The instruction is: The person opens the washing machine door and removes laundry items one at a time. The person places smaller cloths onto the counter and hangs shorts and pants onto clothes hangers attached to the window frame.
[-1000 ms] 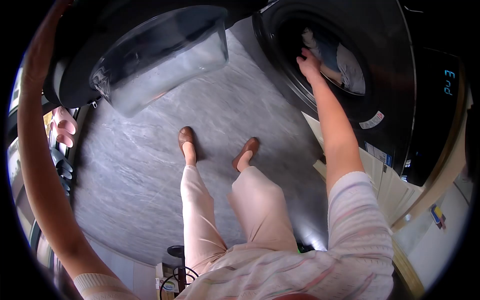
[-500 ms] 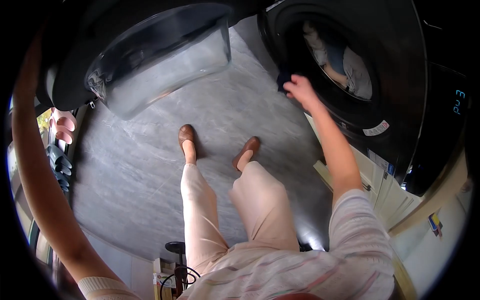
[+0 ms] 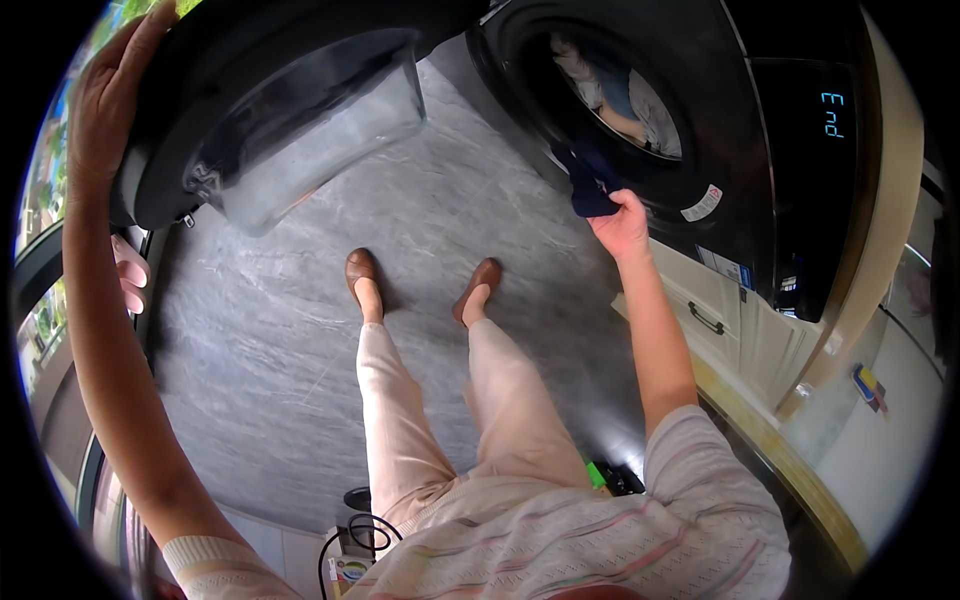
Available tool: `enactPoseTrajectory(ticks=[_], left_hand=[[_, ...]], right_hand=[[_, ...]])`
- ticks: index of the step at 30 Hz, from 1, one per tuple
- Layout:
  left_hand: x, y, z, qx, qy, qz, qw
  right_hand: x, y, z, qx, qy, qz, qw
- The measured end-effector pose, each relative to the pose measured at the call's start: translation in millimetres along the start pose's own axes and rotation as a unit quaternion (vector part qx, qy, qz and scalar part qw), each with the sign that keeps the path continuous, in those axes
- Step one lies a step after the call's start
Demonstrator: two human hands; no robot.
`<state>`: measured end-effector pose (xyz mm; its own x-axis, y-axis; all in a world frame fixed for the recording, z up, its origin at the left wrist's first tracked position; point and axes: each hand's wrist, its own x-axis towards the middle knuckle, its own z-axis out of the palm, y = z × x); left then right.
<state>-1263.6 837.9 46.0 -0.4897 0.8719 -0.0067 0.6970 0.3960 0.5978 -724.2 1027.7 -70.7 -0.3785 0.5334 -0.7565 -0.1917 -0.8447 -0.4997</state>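
Right hand, 2 o'clock: fingers and thumb closed on cloth | cloth: dark, hanging between 1 and 2, by washer opening | clothes: inside washer, 1 o'clock | left hand, 10 o'clock: at door edge, grip unclear | display, 2 o'clock: "End"

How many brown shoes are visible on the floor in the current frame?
2. The left shoe and right shoe are both worn, flat on the grey floor; the right one is nearer the washer. Neither is hidden.
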Motion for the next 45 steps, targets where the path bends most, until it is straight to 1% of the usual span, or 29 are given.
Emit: enactPoseTrajectory(ticks=[1,2,3,4,5,7,11,12,14,16,17,18,19,21,23,26,30,31,33,34,35,37,39,40,41,43,45], left_hand=[[0,0,0,-0.002,0.005,0.006,1.0],[0,4,1,-0.004,0.009,0.011,1.0],[0,9,3,-0.007,0.013,0.017,1.0],[-1,17,4,0.021,0.033,-0.007,0.999],[-1,18,6,0.024,0.052,0.008,0.998],[-2,16,9,0.035,0.092,0.037,0.994],[-1,30,9,0.04,0.086,0.034,0.995],[-2,36,8,0.059,0.083,0.016,0.995],[-4,44,6,0.044,0.076,0.015,0.996],[-3,45,5,0.023,0.068,0.021,0.997],[-4,48,9,0.006,0.095,0.024,0.995],[-4,51,8,0.005,0.094,0.038,0.995],[-5,47,9,0.007,0.12,0.068,0.99],[-7,57,5,0.022,0.115,0.055,0.992],[-8,54,5,0.052,0.103,0.06,0.992],[-13,57,7,0.056,0.102,0.038,0.993],[-10,54,12,0.083,0.083,0.024,0.993],[-9,52,15,0.095,0.083,0.033,0.991],[-9,36,23,0.107,0.08,0.059,0.989],[-10,47,16,0.114,0.074,0.034,0.99],[-12,46,17,0.117,0.076,0.034,0.99],[-11,52,13,0.12,0.065,0.049,0.989],[-15,58,13,0.148,0.062,0.032,0.986],[-14,57,13,0.166,0.062,0.046,0.983],[-17,59,15,0.179,0.05,0.018,0.982],[-17,59,16,0.19,0.055,0.006,0.98],[-20,64,17,0.196,0.052,-0.007,0.979]], right_hand=[[1,-2,-2,0.02,0.005,-0.005,1.0],[1,-1,-1,-0.011,0.062,-0.004,0.998],[0,4,-4,-0.061,0.068,0.008,0.996],[-2,10,-9,-0.11,0.073,0.02,0.991],[-4,14,-9,-0.159,0.077,0.031,0.984],[-10,17,-10,-0.176,0.079,0.042,0.98],[-36,22,11,-0.194,0.081,0.056,0.976],[-40,21,7,-0.202,0.079,0.067,0.974],[-49,18,9,-0.2,0.071,0.07,0.975],[-62,14,14,-0.241,0.078,0.087,0.963],[-70,9,19,-0.262,0.081,0.088,0.958],[-80,5,31,-0.271,0.079,0.089,0.955],[-93,5,45,-0.28,0.076,0.089,0.953],[-111,-5,66,-0.295,0.051,0.086,0.95],[-136,-18,111,-0.288,0.014,0.059,0.956],[-179,-50,184,-0.28,-0.072,-0.023,0.957],[-233,-119,255,-0.221,-0.136,-0.178,0.949],[-246,-142,269,-0.206,-0.149,-0.219,0.942],[-265,-187,299,-0.167,-0.182,-0.298,0.922],[-271,-213,314,-0.158,-0.207,-0.347,0.901],[-273,-238,323,-0.148,-0.229,-0.394,0.878],[-270,-295,336,-0.134,-0.27,-0.437,0.848],[-260,-341,342,-0.11,-0.29,-0.473,0.825],[-255,-361,340,-0.118,-0.268,-0.477,0.829],[-244,-377,332,-0.127,-0.247,-0.48,0.833],[-227,-405,309,-0.226,-0.152,-0.427,0.862],[-221,-428,265,-0.378,-0.019,-0.381,0.843]])
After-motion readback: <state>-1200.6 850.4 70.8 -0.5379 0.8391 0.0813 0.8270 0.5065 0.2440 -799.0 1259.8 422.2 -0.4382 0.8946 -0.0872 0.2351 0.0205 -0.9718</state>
